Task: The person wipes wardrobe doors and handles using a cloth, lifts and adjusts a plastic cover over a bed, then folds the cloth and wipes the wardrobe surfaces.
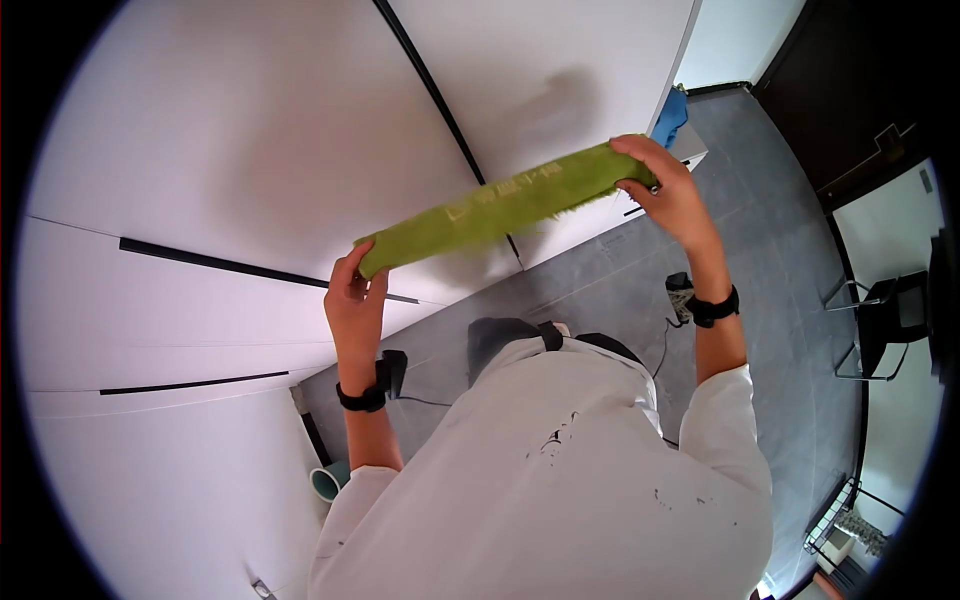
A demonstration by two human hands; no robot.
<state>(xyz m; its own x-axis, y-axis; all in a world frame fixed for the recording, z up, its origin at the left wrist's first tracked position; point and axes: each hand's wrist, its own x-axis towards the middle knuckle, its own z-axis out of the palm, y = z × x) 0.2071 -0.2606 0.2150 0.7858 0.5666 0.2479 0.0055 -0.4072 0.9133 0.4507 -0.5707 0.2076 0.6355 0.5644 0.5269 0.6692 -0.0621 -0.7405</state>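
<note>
A folded green towel (500,205) with faded lettering and a fuzzy lower edge is stretched between my two hands, in front of a white cabinet. My left hand (355,305) pinches its left end, thumb and fingers closed on the cloth. At the other end, which sits higher, my right hand (668,195) grips the towel with the fingers over the top and the thumb beneath. Both wrists wear black straps with small devices attached.
Cabinet doors (200,150) with long black handles fill the left and top. A blue cloth (670,118) lies on a low white unit at the upper right. A black chair (890,310) and a wire rack (835,525) stand right. A green cylindrical container (325,483) is lower left.
</note>
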